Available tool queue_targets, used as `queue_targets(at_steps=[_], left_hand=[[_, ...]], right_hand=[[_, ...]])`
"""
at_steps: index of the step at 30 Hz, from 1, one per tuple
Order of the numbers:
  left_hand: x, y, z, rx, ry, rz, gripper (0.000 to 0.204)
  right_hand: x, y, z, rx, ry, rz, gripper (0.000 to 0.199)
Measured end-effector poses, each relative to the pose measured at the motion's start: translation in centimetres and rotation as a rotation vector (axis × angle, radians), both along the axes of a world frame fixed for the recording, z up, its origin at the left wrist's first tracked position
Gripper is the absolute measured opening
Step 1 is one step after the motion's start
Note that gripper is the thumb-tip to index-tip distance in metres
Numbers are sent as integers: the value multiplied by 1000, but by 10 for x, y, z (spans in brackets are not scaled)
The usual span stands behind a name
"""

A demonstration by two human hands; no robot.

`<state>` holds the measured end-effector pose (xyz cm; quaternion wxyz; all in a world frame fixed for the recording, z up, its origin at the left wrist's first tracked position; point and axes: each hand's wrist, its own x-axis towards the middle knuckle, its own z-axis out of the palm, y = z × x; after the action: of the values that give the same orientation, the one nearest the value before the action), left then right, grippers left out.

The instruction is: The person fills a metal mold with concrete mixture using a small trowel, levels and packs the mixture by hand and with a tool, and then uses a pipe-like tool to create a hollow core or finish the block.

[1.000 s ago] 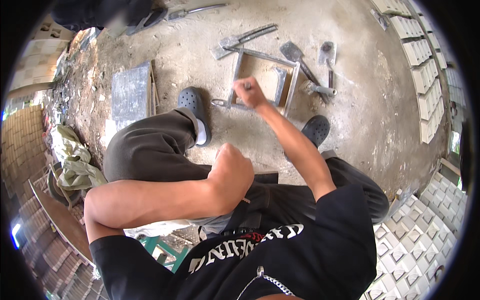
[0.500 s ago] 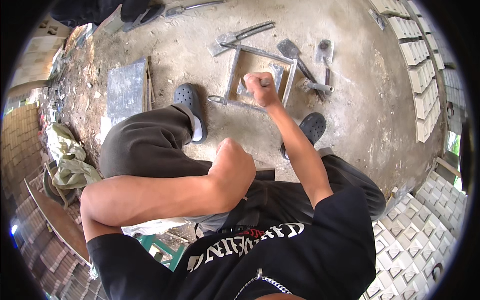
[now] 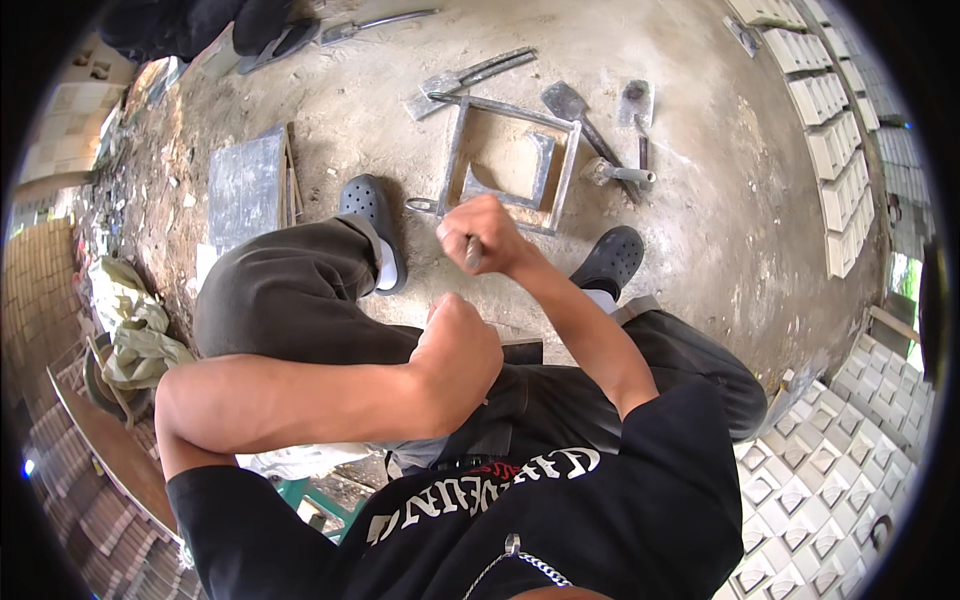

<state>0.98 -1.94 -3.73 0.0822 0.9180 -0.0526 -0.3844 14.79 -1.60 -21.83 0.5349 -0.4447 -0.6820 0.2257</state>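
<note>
A square grey mould frame (image 3: 570,160) lies on the floor between my feet, with a curved grey insert (image 3: 544,165) and pale material inside it. My right hand (image 3: 484,234) is closed in the air by the frame's near left corner. From its fist pokes the end of a short round handle (image 3: 472,252); the rest of that tool is hidden. Close to my lap, my left hand (image 3: 458,355) is closed in a fist, and whatever it may hold is hidden. A narrow loop handle (image 3: 422,206) sticks out at the frame's left.
Beyond the frame lie a flat-bladed tool (image 3: 430,98), a trowel (image 3: 566,102), a small square-bladed tool (image 3: 636,100) and a hammer-like tool (image 3: 606,172). Grey boards (image 3: 246,188) are stacked at left. Pale cast blocks (image 3: 838,150) line the right side. Another person's dark clothing (image 3: 180,25) shows far left.
My right hand has moved from above the mould frame back toward me and left, still gripping the handle, uncovering the insert. My left fist stays nearly in place. The view has shifted slightly.
</note>
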Motion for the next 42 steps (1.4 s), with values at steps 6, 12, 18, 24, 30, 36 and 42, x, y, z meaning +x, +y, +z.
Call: queue_targets(at_steps=[6, 12, 18, 24, 30, 36, 42], left_hand=[[-9, 2, 3, 10, -16, -34, 38], [-22, -6, -3, 34, -69, -33, 5], [-10, 0, -7, 42, 3, -17, 43], [-16, 0, -6, 24, -34, 31, 10], [-6, 8, -6, 19, -29, 60, 44], [-4, 7, -4, -14, 26, 47, 44], [1, 11, -6, 10, 20, 85, 44]], right_hand=[[-24, -8, -10, -24, -20, 36, 32], [-28, -7, -16, 7, -8, 22, 30], [-25, 4, -85, -19, -59, -18, 25], [-49, -8, -50, 27, -79, 13, 17], [-27, -2, -90, -84, 30, -92, 8], [-16, -9, -69, -12, 62, -134, 11], [-14, -17, -55, 3, -94, -91, 4]])
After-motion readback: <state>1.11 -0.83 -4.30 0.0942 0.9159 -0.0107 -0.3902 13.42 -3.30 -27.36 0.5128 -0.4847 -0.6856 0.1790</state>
